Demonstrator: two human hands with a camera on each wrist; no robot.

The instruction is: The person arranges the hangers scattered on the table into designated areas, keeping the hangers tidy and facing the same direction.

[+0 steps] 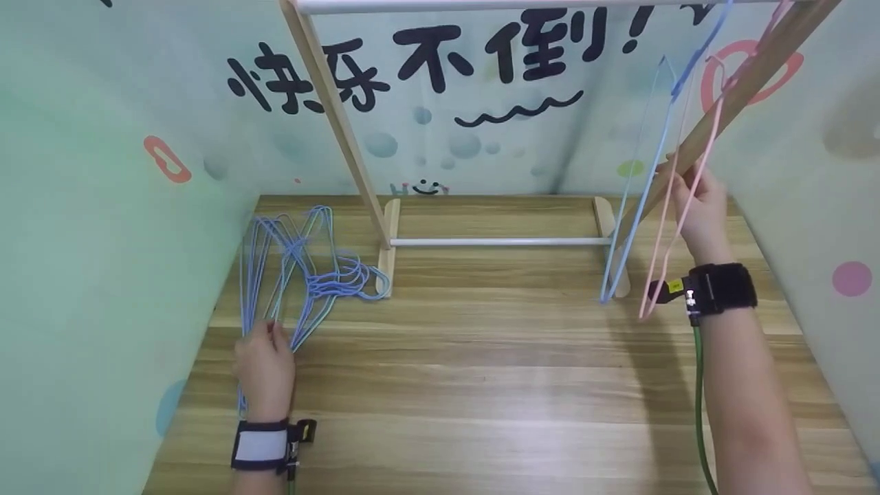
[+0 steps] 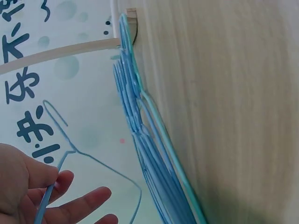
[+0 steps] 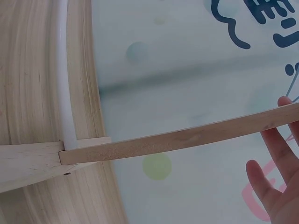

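My left hand [image 1: 265,371] is at the near side of a pile of blue and green wire hangers [image 1: 330,283] on the left of the table. In the left wrist view its thumb and index finger pinch one blue hanger [image 2: 44,205], raised apart from the bundle [image 2: 159,168], while the other fingers spread loosely. My right hand [image 1: 705,213] grips the right wooden post [image 3: 177,134] of a rack, some fingers around it and one finger free. Beside it, a blue hanger [image 1: 656,151] and a pink hanger [image 1: 708,148] hang down. Their upper ends leave the head view.
The rack's white top rail [image 1: 481,5] crosses the upper edge, and a white lower bar [image 1: 502,242] joins its wooden feet. The left post [image 1: 340,124] rises near the hanger pile. Printed walls enclose the wooden table [image 1: 481,385]. A green cable [image 1: 700,405] runs along the right forearm.
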